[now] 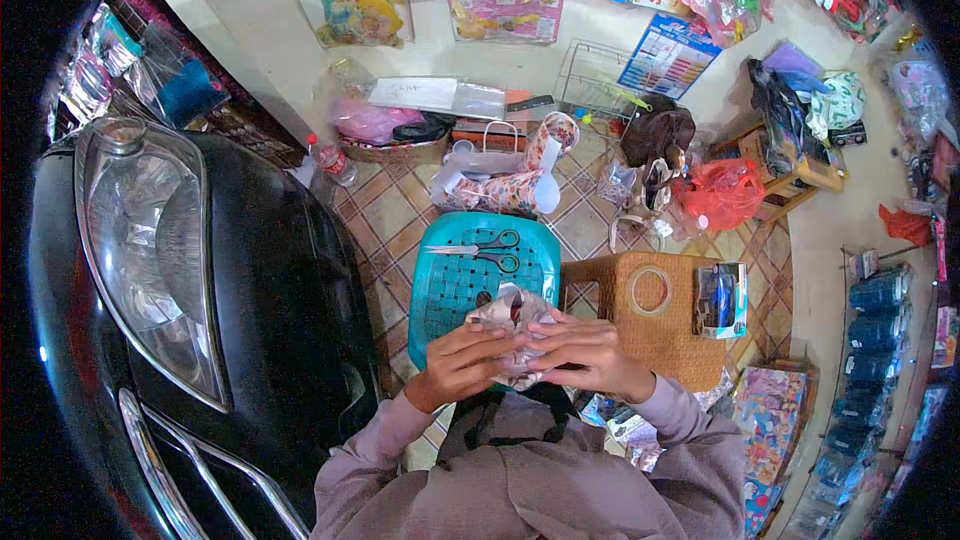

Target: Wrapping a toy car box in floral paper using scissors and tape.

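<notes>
Both hands hold a crumpled, light-coloured paper-like bundle (pixel 517 307) close in front of me, over the near edge of a teal plastic stool (pixel 442 300). My left hand (pixel 466 361) grips its left side and my right hand (pixel 585 352) its right side, fingers nearly meeting across it. A small dark part shows in a fold at its top; what is inside is hidden. Beyond the bundle, a pair of scissors (pixel 487 250) lies on the stool with blades pointing left. A clear tape roll (pixel 650 291) and a boxed item (pixel 721 300) sit on a tan stool to the right.
A black car's front with a headlight (pixel 146 262) fills the left side. Rolls of floral paper (pixel 495 191) stand on the tiled floor beyond the stool, near a plastic bottle (pixel 334 163). A red plastic bag (pixel 724 195) lies farther right. Packaged goods hang along the walls.
</notes>
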`<state>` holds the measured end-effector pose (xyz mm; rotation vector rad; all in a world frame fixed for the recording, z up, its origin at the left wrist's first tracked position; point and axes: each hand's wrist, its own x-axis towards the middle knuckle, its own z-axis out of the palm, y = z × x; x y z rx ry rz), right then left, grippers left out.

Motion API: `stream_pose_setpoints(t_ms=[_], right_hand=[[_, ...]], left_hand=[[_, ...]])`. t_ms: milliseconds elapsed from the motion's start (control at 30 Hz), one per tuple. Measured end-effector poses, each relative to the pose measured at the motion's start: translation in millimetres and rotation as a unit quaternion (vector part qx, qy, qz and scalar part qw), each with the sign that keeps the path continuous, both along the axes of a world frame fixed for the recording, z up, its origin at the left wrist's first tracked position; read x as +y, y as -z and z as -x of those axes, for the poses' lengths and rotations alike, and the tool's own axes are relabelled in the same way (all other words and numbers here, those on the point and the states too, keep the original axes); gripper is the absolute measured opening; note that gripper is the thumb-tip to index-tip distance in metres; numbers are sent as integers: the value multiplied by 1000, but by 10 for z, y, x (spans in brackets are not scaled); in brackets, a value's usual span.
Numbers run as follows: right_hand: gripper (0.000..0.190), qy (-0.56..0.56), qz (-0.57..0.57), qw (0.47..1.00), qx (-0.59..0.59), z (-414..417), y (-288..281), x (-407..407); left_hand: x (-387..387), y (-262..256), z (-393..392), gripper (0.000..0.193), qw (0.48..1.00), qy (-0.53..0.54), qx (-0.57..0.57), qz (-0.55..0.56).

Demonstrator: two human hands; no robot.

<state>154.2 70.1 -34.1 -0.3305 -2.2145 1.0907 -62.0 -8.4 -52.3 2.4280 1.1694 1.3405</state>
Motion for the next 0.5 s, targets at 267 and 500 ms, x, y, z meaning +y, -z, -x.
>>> stream_pose_setpoints(t_ms=[267,500], right_hand=[[20,-2,-23,999,-33,17,-49,18],[26,10,-30,999,-19,21,-93,6]], left_hand=[[22,-130,-22,45,996,-28,4,79],[-78,-53,-24,49,995,-60,50,67]])
